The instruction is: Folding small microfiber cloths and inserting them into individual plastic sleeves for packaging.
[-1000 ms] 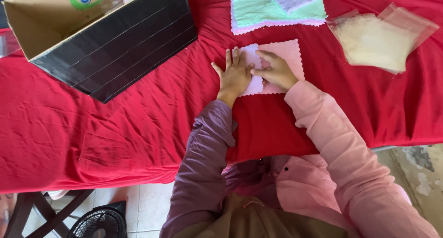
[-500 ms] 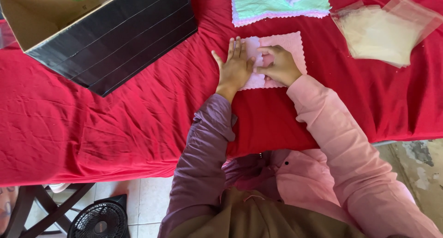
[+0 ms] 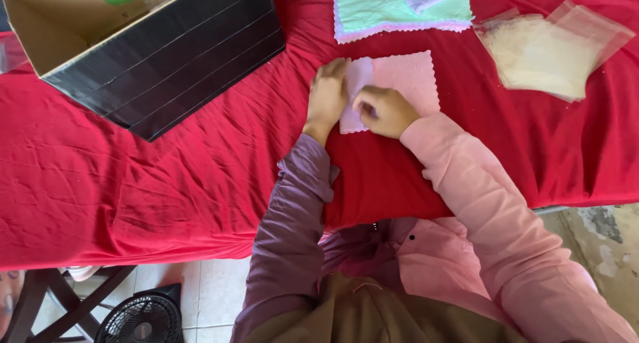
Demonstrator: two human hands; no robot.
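Note:
A small pink cloth [image 3: 409,77] with scalloped edges lies flat on the red-covered table [image 3: 166,176]. My left hand [image 3: 327,95] rests flat on the cloth's left edge, fingers together and pointing away from me. My right hand [image 3: 383,111] presses on the cloth's near left part with its fingers curled, pinching a paler folded-over flap [image 3: 357,77] of the cloth. Both sleeves reach in from the bottom of the view.
A stack of green, pink and lilac cloths [image 3: 399,7] lies behind the pink one. Clear plastic bags [image 3: 549,50] are piled at the back right. An open cardboard box with black sides [image 3: 166,53] sits at the back left. A black fan [image 3: 143,320] stands on the floor.
My right hand has slid left across the cloth, folding a flap over beside my left hand. The view has shifted slightly.

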